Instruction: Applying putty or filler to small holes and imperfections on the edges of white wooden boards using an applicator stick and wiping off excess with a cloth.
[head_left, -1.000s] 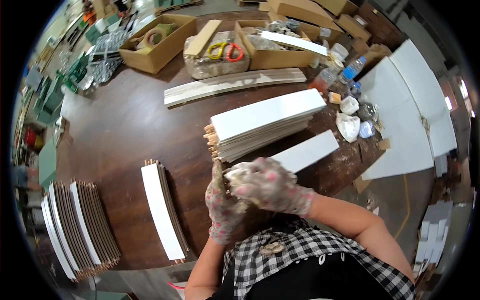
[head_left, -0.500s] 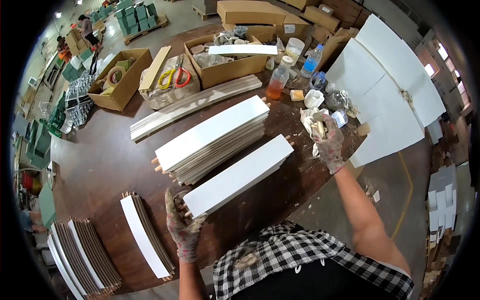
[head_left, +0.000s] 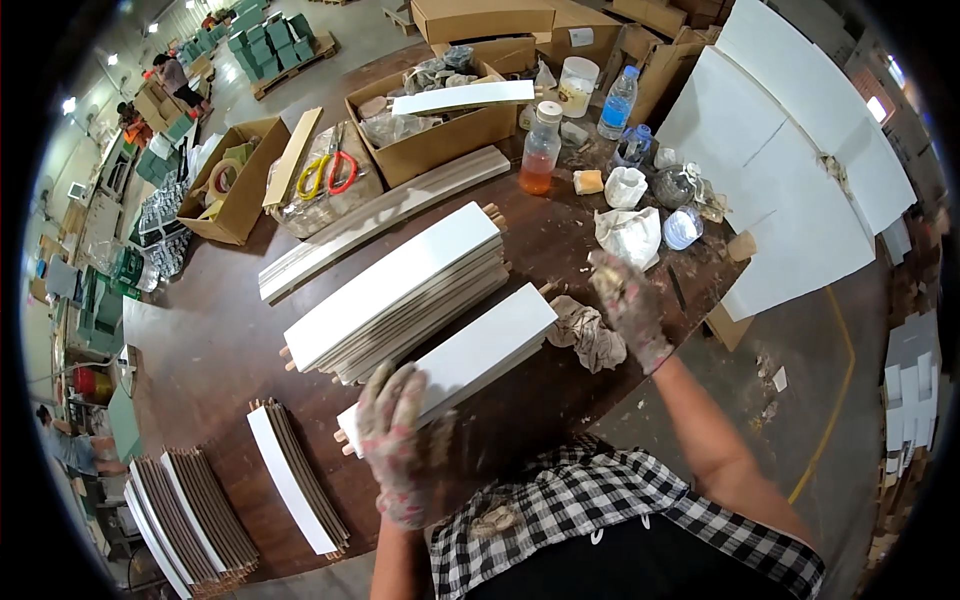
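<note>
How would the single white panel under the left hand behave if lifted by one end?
The white panel looks flat and straight-edged, so probably stiff. Long and narrow, it would likely swing or tip. The left hand wears a glove, so grip seems adequate.

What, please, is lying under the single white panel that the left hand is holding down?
The white panel lies on the brown table, left hand on its near end. Anything directly beneath it is covered.

On the table [head_left: 200,340], a single panel [head_left: 470,355] lies nearest the person, the left hand [head_left: 400,450] resting on its near end. Just behind it sits a stack of panels [head_left: 395,290] — behind that, a long strip [head_left: 385,220], then boxes [head_left: 430,130]. A crumpled rag [head_left: 590,335] lies just right of the panel's far end; the right hand [head_left: 630,305] hovers beside it. Left of the left hand, a small stack [head_left: 295,475] stands on edge.
</note>
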